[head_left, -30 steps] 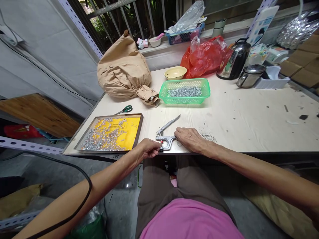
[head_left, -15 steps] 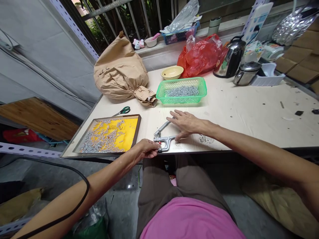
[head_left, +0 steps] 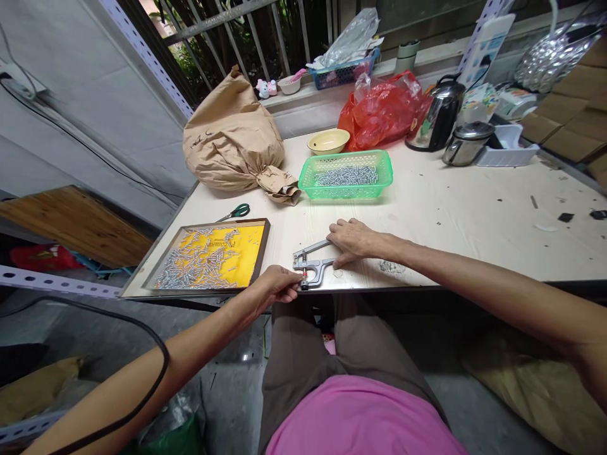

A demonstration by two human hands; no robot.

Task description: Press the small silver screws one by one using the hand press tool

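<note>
A grey metal hand press lies on the table near its front edge. My right hand has its fingers curled over the ends of the two handles. At the jaw end, my left hand is pinched closed; whatever is between its fingertips is too small to make out. To the left, a shallow tray with a yellow bottom holds many small metal pieces. Behind the press, a green basket holds a heap of similar small silvery pieces.
Green-handled scissors lie behind the tray, near a brown paper sack. Along the back stand a cream bowl, a red plastic bag, a kettle and a metal pot. The table's front edge runs just below my hands.
My right hand's fingers have curled from spread out to bent over the upper handle, and that handle has come down closer to the lower one. My left hand has hardly moved.
</note>
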